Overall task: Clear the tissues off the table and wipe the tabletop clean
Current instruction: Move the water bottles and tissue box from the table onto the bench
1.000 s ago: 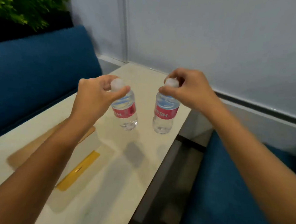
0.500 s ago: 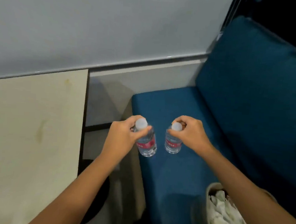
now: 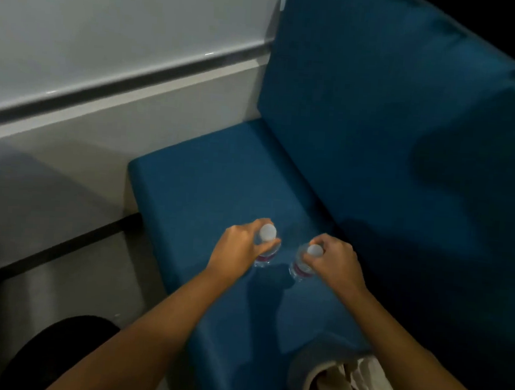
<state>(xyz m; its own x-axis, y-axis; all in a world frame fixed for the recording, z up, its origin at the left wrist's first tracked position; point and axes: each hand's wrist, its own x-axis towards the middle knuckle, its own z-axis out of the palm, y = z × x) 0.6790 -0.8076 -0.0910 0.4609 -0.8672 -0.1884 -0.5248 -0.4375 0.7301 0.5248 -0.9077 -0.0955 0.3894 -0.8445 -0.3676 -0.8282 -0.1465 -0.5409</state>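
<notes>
Right now each hand pinches a small clear water bottle just under its white cap: the left hand (image 3: 240,250) has thumb and fingers curled round the neck of the left water bottle (image 3: 265,253), and the right hand (image 3: 335,261) grips the right water bottle (image 3: 300,266) the same way. The 2 bottles hang upright, near each other but apart, low over the blue seat cushion (image 3: 207,191). Whether their bases touch it cannot be told from this steep angle. Such thin plastic bottles are probably light and a little slippery, and squeezing the body would buckle it, so the stiff neck is the sensible hold. The soft cushion may let them tip once released. The tissues (image 3: 358,384), crumpled and white, sit in a grey bin (image 3: 300,368) at the lower right, on or beside the seat. Being limp and nearly weightless, they should gather easily in a loose pinch or handful and would tear if wet. The right forearm and the frame edge cut off much of the bin, so how full it is stays unclear. The table is wholly out of view, so neither leftover tissues nor the state of its top can be judged. How full the bottles are is also hidden, and a dark round shape (image 3: 56,351) at lower left is too dim to identify.
</notes>
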